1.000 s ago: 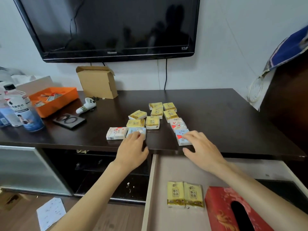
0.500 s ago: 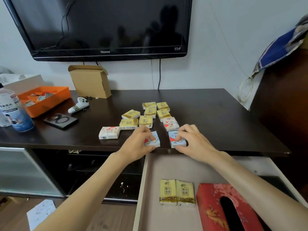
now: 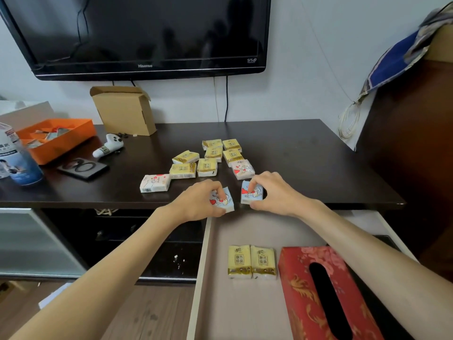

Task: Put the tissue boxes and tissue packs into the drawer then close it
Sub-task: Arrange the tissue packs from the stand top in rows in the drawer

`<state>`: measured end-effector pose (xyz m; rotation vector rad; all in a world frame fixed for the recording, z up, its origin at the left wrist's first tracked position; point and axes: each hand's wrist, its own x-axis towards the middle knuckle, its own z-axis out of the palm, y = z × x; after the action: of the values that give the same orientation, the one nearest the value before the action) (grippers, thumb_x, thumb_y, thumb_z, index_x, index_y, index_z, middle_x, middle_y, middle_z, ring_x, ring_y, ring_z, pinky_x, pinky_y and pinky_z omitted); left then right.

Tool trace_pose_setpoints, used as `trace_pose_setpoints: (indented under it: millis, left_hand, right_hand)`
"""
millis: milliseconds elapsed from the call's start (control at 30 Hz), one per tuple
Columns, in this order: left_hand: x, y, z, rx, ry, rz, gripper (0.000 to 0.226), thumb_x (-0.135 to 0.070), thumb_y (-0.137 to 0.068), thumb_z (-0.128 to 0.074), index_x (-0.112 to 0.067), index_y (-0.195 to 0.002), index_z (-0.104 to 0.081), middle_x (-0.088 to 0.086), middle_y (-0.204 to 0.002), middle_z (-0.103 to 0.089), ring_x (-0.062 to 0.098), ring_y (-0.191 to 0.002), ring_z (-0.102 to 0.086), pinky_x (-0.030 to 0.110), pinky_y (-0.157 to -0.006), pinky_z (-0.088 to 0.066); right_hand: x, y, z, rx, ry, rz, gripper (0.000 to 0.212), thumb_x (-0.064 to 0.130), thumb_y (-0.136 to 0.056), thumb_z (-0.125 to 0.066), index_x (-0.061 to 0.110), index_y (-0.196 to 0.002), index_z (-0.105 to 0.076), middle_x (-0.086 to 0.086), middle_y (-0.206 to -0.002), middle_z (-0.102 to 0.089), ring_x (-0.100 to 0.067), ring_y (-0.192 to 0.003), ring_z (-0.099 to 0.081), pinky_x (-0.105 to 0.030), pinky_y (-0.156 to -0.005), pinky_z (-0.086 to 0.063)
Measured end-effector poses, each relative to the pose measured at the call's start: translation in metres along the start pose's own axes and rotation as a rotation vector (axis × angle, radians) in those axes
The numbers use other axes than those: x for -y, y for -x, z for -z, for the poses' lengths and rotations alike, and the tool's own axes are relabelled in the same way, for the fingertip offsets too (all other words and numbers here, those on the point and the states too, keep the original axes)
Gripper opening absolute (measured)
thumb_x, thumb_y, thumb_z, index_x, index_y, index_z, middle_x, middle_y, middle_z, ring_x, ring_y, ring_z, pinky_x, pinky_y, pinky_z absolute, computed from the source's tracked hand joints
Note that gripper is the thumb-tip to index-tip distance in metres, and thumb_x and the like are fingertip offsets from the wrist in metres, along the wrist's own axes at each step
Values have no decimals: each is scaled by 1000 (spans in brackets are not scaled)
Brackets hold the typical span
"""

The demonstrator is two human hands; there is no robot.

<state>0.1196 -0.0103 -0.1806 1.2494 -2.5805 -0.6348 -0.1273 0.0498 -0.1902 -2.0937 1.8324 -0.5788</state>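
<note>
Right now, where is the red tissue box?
In the head view, the red tissue box lies in the open drawer at the lower right, just right of two yellow tissue packs and partly under the person's right forearm.

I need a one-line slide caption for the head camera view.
Each hand, left and right, grips a blue tissue pack above the open drawer.

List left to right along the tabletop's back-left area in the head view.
Orange tray → white game controller → open brown cardboard box → cluster of yellow tissue packs.
</note>
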Motion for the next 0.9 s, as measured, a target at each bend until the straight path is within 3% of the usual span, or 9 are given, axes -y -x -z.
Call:
trace_pose_setpoints:
  millis: [200, 267, 367, 500, 567, 700, 800, 900]
  left_hand:
    - [-13, 56, -28, 44, 39, -82, 38, -62, -68, -79, -40, -91, -58, -22, -114, -56, 1, -110, -53, 23, -81, -54]
    - [-15, 78, -45, 49, -44, -138, 42, -67, -65, -75, -39, -91, -58, -22, -113, -58, 0, -111, -45, 19, -84, -48]
    - [-19, 105, -66, 65, -99, -195, 41, -66, -66, -71, -37, -91, -56, -20, -111, -60, 3, -107, -46, 27, -87, -49]
    - [-22, 126, -87, 75, -125, -244, 40, -60, -70, -73, -36, -98, -56, -17, -113, -59, 5, -105, -48, 26, -89, -47]
    - [-24, 129, -96, 80, -179, -275, 41, -59, -71, -71, -36, -102, -56, -17, -113, -59, 5, -103, -47, 24, -88, -44]
    - [-26, 129, -106, 91, -259, -318, 42, -58, -74, -68, -31, -101, -53, -12, -112, -59, 10, -102, -50, 27, -91, -40]
    - [-29, 128, -114, 97, -302, -351, 36, -52, -75, -70, -28, -97, -55, -10, -108, -59, 14, -103, -54, 29, -97, -40]
    - [-31, 127, -117, 125, -355, -370, 32, -48, -78, -70, -26, -97, -56, -7, -109, -58, 17, -103, -56, 35, -100, -40]
  right_hand:
    - [10, 31, -5, -70, -40, 30, 48, 39, -74, -83, 36, -112, -53, 8, -117, -48, -11, -102, -55, -32, -81, -50]
    - [15, 54, -9, -44, -49, 48, 62, 45, -70, -78, 35, -126, -52, 11, -121, -47, -7, -109, -51, -32, -85, -49]
    - [18, 93, -24, 63, -8, 19, 81, 52, -68, -70, 35, -143, -42, 17, -125, -45, -6, -119, -40, -31, -91, -41]
    - [23, 137, -46, 178, 110, 100, 81, 57, -64, -62, 33, -139, -43, 22, -114, -38, -4, -109, -33, -20, -80, -34]
    - [24, 149, -54, 186, 189, 159, 79, 49, -64, -64, 31, -138, -41, 22, -111, -30, -2, -104, -28, -15, -77, -28]
    - [28, 156, -62, 179, 246, 168, 74, 31, -66, -72, 25, -134, -44, 18, -113, -32, 4, -98, -16, -17, -94, -14]
    - [31, 154, -63, 261, 310, 148, 69, 33, -70, -74, 27, -132, -45, 13, -128, -49, -6, -125, -37, -27, -118, 4]
    - [34, 151, -64, 346, 407, 135, 65, 43, -72, -78, 29, -127, -49, 12, -126, -52, -12, -129, -44, -38, -122, 11]
